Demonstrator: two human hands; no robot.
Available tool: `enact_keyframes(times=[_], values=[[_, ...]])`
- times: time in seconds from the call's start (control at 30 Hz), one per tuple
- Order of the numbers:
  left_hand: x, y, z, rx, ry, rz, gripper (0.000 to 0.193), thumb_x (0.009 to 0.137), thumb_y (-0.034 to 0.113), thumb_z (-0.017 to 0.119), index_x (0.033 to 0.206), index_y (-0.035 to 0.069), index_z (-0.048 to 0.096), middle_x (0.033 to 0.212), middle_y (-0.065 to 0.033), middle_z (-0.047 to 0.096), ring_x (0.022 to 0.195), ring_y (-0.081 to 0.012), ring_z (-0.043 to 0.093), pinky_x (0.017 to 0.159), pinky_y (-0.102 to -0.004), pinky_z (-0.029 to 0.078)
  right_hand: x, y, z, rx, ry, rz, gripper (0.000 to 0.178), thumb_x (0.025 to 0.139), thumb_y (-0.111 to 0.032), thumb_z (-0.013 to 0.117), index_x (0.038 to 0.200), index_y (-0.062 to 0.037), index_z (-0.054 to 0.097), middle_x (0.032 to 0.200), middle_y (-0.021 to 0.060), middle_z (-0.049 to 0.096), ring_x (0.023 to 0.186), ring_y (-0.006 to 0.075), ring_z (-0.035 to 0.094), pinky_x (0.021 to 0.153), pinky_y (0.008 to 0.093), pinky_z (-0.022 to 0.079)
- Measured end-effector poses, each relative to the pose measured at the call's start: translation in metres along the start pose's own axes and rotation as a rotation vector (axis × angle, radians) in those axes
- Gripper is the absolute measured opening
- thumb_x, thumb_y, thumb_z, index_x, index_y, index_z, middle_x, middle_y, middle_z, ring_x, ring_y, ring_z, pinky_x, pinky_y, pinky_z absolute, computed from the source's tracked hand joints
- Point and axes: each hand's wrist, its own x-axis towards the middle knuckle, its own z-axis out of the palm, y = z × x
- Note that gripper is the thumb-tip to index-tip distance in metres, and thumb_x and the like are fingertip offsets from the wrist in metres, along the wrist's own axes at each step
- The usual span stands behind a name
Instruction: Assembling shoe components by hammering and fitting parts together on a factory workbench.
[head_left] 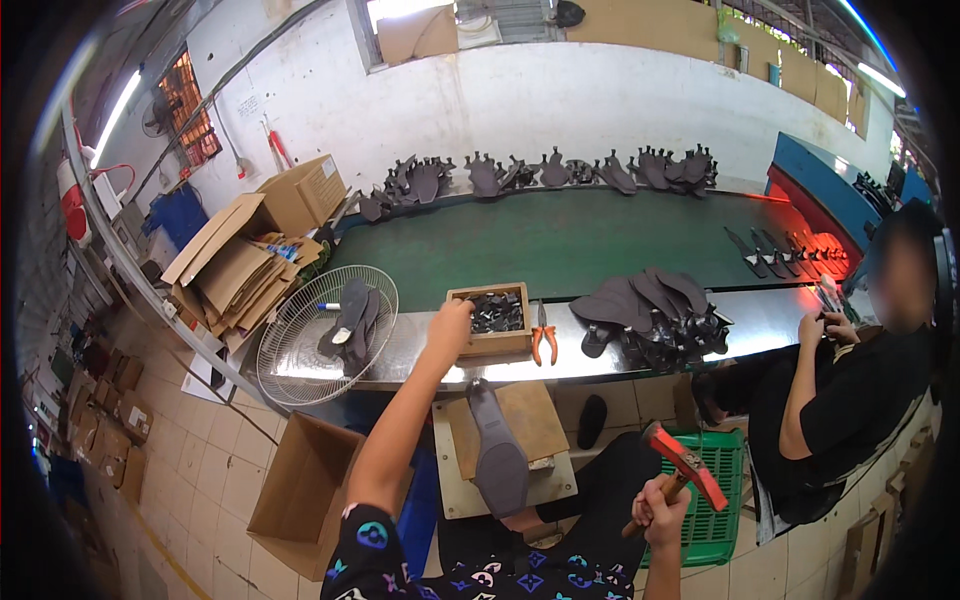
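Observation:
My left hand (452, 322) is at the left rim of a small wooden box (492, 345) of little black parts (497, 312). Its fingers are curled together; whatever they may hold is hidden. A red-headed hammer (684, 466) with a wooden handle is gripped in my right hand (660, 512), raised over my lap. Between my arms, a dark grey shoe sole (501, 462) lies lengthwise on a wooden board (535, 415) on top of a pale stand (447, 487). Neither hand touches the sole. Orange-handled pliers (544, 343) rest just right of the box.
A green conveyor belt (520, 235) runs behind the metal ledge. Piled soles (650, 300) lie to the right, and a wire basket (285, 345) holds more at left. A cardboard box (300, 490) and green crate (715, 500) flank me. A co-worker (850, 400) sits at right.

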Motion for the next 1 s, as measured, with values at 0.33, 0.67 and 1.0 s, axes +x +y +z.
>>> enact_keyframes(times=[0.33,0.67,1.0], values=[[0.061,-0.013,0.052,0.098,-0.192,-0.328,0.018,0.08,0.013,0.072,0.09,-0.001,0.074,0.095,-0.0244,0.072,0.09,-0.0384,0.071,0.079,-0.0452,0.059,-0.016,-0.01,-0.014,-0.06,0.111,-0.019,0.027,0.094,-0.01,0.061,0.071,-0.0008,0.051,0.05,-0.0013,0.04,0.036,0.0067,0.034,0.037,0.0235,0.031],[0.01,0.021,-0.023,-0.989,-0.076,-0.437,0.022,0.08,0.014,0.078,0.098,0.001,0.076,0.081,-0.0094,0.073,0.072,-0.0167,0.068,0.064,-0.0287,0.052,0.026,-0.009,0.009,-0.032,-0.05,-0.079,0.026,0.093,-0.006,0.065,0.116,0.004,0.063,0.057,-0.0034,0.046,0.042,0.005,0.04,0.039,0.0215,0.032],[-0.151,0.188,-0.136,-1.875,-0.188,-0.613,0.015,0.093,0.01,0.069,0.106,0.001,0.067,0.086,-0.0061,0.069,0.068,-0.0115,0.064,0.054,-0.0216,0.046,0.055,-0.029,0.107,-0.055,-0.282,0.002,0.037,0.09,-0.009,0.073,0.125,-0.002,0.063,0.103,0.008,0.069,0.058,0.0012,0.049,0.048,0.016,0.035]])
